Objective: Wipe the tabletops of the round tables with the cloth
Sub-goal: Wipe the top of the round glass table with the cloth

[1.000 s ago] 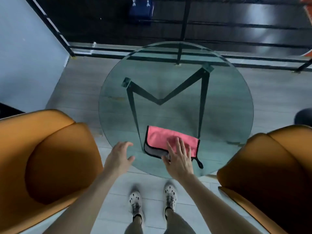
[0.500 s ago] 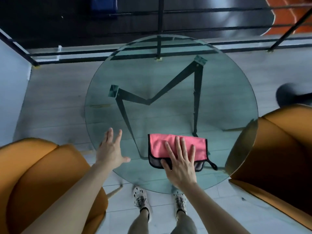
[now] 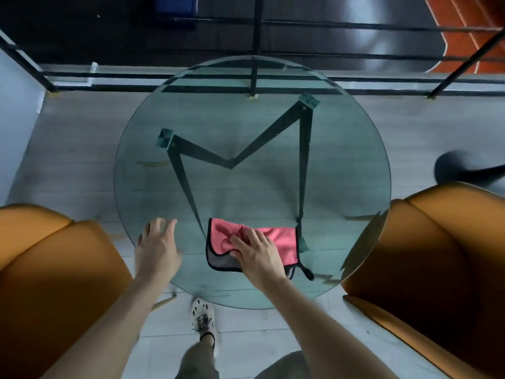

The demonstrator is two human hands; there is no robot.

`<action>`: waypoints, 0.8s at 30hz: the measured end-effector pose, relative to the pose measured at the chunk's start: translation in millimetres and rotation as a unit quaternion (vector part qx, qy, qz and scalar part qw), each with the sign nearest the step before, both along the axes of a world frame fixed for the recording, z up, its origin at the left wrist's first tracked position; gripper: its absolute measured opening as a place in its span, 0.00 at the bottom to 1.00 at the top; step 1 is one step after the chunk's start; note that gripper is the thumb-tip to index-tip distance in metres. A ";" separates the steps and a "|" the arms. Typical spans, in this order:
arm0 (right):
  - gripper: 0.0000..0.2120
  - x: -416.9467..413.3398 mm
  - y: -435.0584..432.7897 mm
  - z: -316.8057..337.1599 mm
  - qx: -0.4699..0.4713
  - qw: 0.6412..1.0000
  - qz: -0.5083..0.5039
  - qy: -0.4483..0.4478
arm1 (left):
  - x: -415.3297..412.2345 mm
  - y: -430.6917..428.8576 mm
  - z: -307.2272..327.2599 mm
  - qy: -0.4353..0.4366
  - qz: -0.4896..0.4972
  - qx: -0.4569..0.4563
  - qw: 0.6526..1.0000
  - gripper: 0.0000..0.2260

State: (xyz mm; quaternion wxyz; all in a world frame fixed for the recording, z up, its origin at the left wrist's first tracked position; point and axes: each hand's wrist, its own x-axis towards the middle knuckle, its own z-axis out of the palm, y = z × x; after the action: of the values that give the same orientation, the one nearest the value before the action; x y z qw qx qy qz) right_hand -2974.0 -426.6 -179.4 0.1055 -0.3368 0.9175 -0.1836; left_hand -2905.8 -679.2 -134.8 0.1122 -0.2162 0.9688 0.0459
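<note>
A round glass table (image 3: 341,149) stands in front of me, its dark metal frame showing through the top. A pink cloth (image 3: 281,237) with a grey underside and black edging lies folded near the table's front edge. My right hand (image 3: 258,254) rests on the cloth's left half, fingers curled and bunching the fabric. My left hand (image 3: 158,247) hovers at the table's front left edge, fingers apart, holding nothing.
An orange armchair (image 3: 54,274) stands close on the left and another orange armchair (image 3: 437,253) on the right, touching the table's rim. A black railing (image 3: 257,36) runs behind the table. My feet stand on pale floor tiles below the front edge.
My right hand's fingers went from flat on the cloth to curled, gathering the fabric. My left hand stayed open by the front left edge. The view shifted as I stepped closer.
</note>
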 end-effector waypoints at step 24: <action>0.18 -234.7 239.2 1.6 -0.080 0.995 -0.056 0.036 | 6.7 258.8 9.7 -0.052 0.236 0.071 0.968 0.42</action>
State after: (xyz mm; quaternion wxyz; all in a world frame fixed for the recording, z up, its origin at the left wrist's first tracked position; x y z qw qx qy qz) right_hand -3208.7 -187.4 -177.7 0.0349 -0.2983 0.9205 -0.2501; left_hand -2899.2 -420.3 -125.2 0.1637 -0.4320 0.8776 0.1282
